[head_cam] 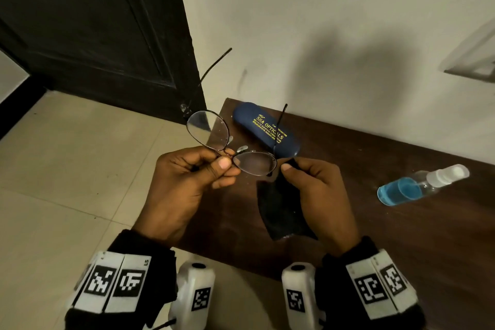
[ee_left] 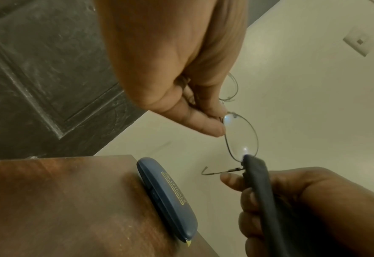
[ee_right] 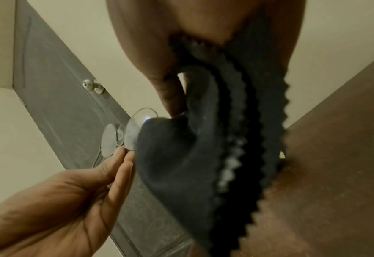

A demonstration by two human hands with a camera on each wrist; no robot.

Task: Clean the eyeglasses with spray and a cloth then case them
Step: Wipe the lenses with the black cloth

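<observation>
Thin-rimmed eyeglasses (head_cam: 207, 130) with their arms unfolded hang in the air above the table's left end. My left hand (head_cam: 187, 177) pinches them at the bridge between thumb and fingers (ee_left: 206, 125). My right hand (head_cam: 318, 190) grips a black cloth (head_cam: 281, 209) with a zigzag edge (ee_right: 181, 165). The cloth touches the outer end of the right lens (ee_left: 241, 137). A closed blue case (head_cam: 265, 128) with gold lettering lies on the table behind the glasses. The clear spray bottle (head_cam: 420, 185) with blue liquid lies on its side to the right.
The dark wooden table (head_cam: 401, 249) stands against a pale wall. A dark door (head_cam: 93, 21) is at the left, with tiled floor (head_cam: 67, 169) below it. A wall switch plate (head_cam: 474, 59) is at the far right.
</observation>
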